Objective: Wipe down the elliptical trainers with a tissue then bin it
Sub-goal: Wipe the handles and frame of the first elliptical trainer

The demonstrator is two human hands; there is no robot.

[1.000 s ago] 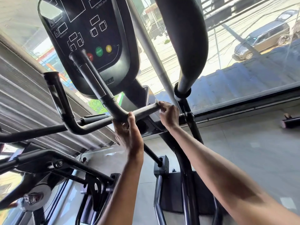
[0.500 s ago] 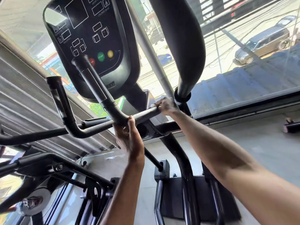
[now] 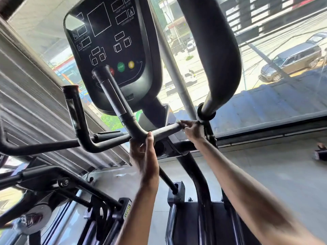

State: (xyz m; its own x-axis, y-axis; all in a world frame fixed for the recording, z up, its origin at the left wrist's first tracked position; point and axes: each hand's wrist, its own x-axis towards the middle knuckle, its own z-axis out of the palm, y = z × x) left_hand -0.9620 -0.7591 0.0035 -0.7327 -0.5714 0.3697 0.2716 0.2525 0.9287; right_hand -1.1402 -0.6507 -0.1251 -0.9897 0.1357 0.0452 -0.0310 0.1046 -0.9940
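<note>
The elliptical trainer's black console (image 3: 113, 50) with green and yellow buttons fills the upper middle. Below it runs a grey crossbar handle (image 3: 164, 130) joined to two upright grips. My left hand (image 3: 144, 152) grips the bar at the junction under the right upright grip. My right hand (image 3: 192, 129) is curled round the bar's right end, pinching a small white tissue (image 3: 178, 121) against it; only a corner of the tissue shows. A thick black swing arm (image 3: 217, 59) rises just right of that hand.
A grey window post (image 3: 174, 73) stands behind the console, with a glass wall and a street with a parked car (image 3: 290, 62) beyond. Another machine's black frame (image 3: 53, 181) sits lower left. The trainer's base and pedals (image 3: 194, 218) lie below on the grey floor.
My right hand has slid with the tissue rightward along the crossbar to its end near the swing arm's collar. The left hand has kept its grip. The view has shifted closer.
</note>
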